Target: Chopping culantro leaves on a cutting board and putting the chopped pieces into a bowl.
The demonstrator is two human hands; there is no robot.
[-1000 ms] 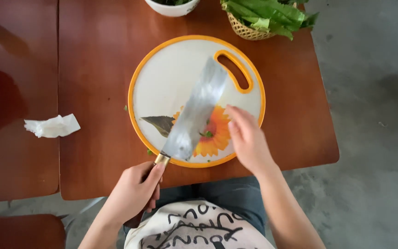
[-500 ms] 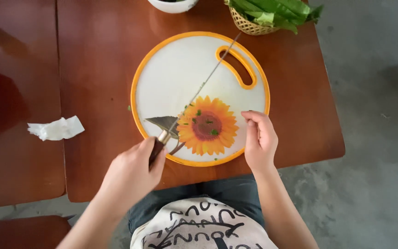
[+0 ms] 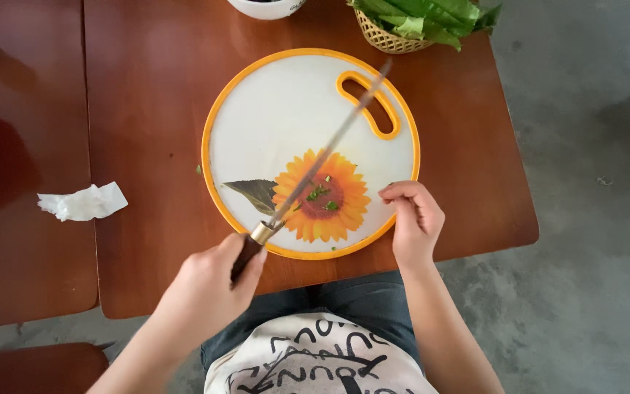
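Since half a second ago the knife (image 3: 322, 171) has stayed edge-on above the round sunflower cutting board (image 3: 257, 109), blade reaching toward the handle slot, while the right hand (image 3: 413, 222) has curled its fingers loosely at the board's near right rim, holding nothing. Left hand (image 3: 209, 288) is wrapped tight round the knife's dark handle at the table (image 3: 147, 109) edge. Green bits (image 3: 319, 193) lie on the flower

I count one cutting board (image 3: 271, 117), one knife (image 3: 315, 179), one basket (image 3: 388, 40), one bowl (image 3: 265, 7), one crumpled tissue (image 3: 83, 202)
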